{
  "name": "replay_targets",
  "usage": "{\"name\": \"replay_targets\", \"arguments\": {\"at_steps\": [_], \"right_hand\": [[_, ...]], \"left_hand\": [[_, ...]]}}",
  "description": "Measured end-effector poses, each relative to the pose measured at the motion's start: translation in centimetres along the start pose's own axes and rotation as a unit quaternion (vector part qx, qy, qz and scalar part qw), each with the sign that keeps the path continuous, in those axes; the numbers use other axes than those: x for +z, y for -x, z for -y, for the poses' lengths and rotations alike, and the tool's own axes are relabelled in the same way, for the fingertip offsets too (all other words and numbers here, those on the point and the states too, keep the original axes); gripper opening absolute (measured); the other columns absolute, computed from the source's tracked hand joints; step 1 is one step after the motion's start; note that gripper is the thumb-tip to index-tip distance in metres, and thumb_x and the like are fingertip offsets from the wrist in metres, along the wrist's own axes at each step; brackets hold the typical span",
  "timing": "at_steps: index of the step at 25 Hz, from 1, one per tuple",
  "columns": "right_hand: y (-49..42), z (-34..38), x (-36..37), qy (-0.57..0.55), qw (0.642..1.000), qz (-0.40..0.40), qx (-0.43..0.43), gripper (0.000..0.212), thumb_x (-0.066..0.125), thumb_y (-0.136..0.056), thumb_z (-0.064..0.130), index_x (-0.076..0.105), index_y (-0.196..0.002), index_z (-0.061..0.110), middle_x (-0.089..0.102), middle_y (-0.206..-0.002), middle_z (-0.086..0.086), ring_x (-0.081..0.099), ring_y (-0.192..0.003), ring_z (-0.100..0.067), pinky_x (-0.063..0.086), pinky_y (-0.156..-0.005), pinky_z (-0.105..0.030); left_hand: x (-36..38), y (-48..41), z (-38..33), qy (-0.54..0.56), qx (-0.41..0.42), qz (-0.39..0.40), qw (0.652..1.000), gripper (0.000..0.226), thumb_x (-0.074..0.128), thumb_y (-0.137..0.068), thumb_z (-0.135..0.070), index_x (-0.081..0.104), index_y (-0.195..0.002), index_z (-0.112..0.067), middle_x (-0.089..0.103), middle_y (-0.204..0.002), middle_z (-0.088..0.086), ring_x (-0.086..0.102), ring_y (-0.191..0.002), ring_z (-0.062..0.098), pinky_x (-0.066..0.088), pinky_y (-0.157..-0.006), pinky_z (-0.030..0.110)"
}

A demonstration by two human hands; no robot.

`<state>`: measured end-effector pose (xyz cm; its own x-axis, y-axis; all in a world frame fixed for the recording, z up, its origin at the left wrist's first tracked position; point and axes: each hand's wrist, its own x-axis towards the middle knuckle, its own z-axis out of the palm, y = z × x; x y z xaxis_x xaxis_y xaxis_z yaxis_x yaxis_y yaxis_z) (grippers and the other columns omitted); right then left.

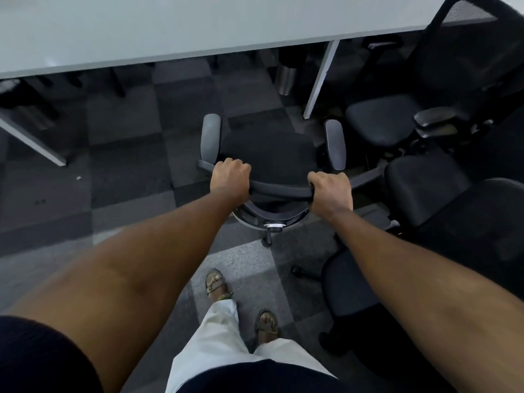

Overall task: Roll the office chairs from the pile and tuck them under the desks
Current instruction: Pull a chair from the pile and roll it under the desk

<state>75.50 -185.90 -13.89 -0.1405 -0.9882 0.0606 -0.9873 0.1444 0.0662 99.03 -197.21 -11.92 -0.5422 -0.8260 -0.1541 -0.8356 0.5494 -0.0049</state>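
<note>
A black office chair (269, 150) with grey armrests stands in the middle of the view, its seat facing the white desk (170, 29) above it. My left hand (230, 180) grips the left end of the chair's curved top rail. My right hand (330, 191) grips the same rail farther right. The front of the seat lies just short of the desk's edge. The chair's base is mostly hidden under the seat.
Several more black chairs (425, 180) crowd the right side, touching or nearly touching the held chair. A white desk leg (320, 80) stands right of the seat and another (34, 143) at the left. My sandalled feet (218, 285) are on grey carpet tiles behind the chair.
</note>
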Motion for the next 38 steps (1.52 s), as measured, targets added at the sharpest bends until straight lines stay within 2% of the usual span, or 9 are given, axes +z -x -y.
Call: {"name": "replay_targets", "arguments": {"at_steps": [4,9,11,17,23,28,32,38], "right_hand": [[2.3,-0.1,-0.1,0.006,0.999,-0.003,-0.047,0.036,0.073,-0.06,0.011,0.045,-0.078,0.024,0.049,-0.067,0.005,0.051,-0.057,-0.026,0.035,-0.063,-0.036],[5.9,0.2,-0.4,0.005,0.997,-0.003,-0.083,0.035,0.076,-0.056,0.011,0.052,-0.08,0.019,0.051,-0.068,0.002,0.052,-0.057,-0.029,0.024,-0.063,-0.035],[6.9,0.8,-0.7,0.001,0.996,-0.016,-0.087,0.035,0.075,-0.056,0.011,0.053,-0.081,0.019,0.051,-0.068,0.001,0.053,-0.058,-0.029,0.024,-0.064,-0.035],[10.0,4.0,-1.2,-0.024,0.996,-0.006,-0.091,0.037,0.078,-0.054,0.012,0.054,-0.082,0.018,0.052,-0.07,0.0,0.055,-0.059,-0.031,0.04,-0.057,-0.038],[12.6,9.4,-2.5,-0.046,0.991,-0.017,-0.125,0.044,0.086,-0.051,0.017,0.057,-0.084,0.016,0.055,-0.07,-0.002,0.054,-0.057,-0.032,0.046,-0.06,-0.039],[14.0,15.2,-3.1,-0.057,0.988,-0.022,-0.142,0.041,0.086,-0.054,0.019,0.056,-0.081,0.016,0.055,-0.069,0.0,0.054,-0.056,-0.03,0.049,-0.06,-0.04],[14.0,20.0,-3.4,-0.066,0.98,-0.026,-0.188,0.039,0.084,-0.051,0.016,0.056,-0.079,0.015,0.056,-0.067,-0.001,0.055,-0.054,-0.031,0.047,-0.057,-0.037],[12.9,26.9,-3.1,-0.09,0.96,-0.034,-0.264,0.031,0.076,-0.058,0.015,0.056,-0.08,0.015,0.058,-0.069,-0.002,0.058,-0.056,-0.032,0.046,-0.058,-0.035]], "left_hand": [[0.4,3.2,-0.9,0.01,-0.022,0.001,1.0,0.018,0.07,-0.09,-0.024,0.064,-0.107,-0.02,0.063,-0.102,0.003,0.059,-0.101,0.026,0.048,-0.089,0.04],[0.9,7.3,-1.9,0.012,-0.027,0.005,1.0,0.018,0.068,-0.091,-0.022,0.064,-0.108,-0.019,0.064,-0.105,0.004,0.059,-0.104,0.027,0.047,-0.091,0.04],[0.6,8.4,-1.7,0.007,-0.026,0.008,1.0,0.019,0.069,-0.091,-0.02,0.064,-0.109,-0.019,0.064,-0.107,0.004,0.059,-0.105,0.027,0.047,-0.092,0.041],[1.1,12.4,-0.5,0.004,-0.032,0.021,0.999,0.018,0.068,-0.093,-0.019,0.066,-0.111,-0.019,0.065,-0.108,0.005,0.059,-0.107,0.027,0.048,-0.094,0.041],[1.7,18.2,4.0,0.018,-0.04,0.025,0.999,0.018,0.072,-0.087,-0.024,0.064,-0.103,-0.02,0.066,-0.104,0.004,0.06,-0.102,0.027,0.048,-0.09,0.041],[2.2,22.7,8.5,0.008,-0.055,0.024,0.998,0.016,0.072,-0.086,-0.026,0.062,-0.098,-0.022,0.064,-0.099,0.002,0.059,-0.097,0.025,0.047,-0.087,0.04],[2.7,26.3,12.5,0.008,-0.098,0.018,0.995,0.019,0.075,-0.083,-0.025,0.058,-0.091,-0.024,0.065,-0.096,0.001,0.06,-0.093,0.024,0.049,-0.084,0.039],[3.8,32.0,17.4,0.0,-0.181,0.032,0.983,0.028,0.079,-0.078,-0.034,0.054,-0.089,-0.027,0.063,-0.096,-0.002,0.061,-0.095,0.023,0.049,-0.084,0.038]]}}
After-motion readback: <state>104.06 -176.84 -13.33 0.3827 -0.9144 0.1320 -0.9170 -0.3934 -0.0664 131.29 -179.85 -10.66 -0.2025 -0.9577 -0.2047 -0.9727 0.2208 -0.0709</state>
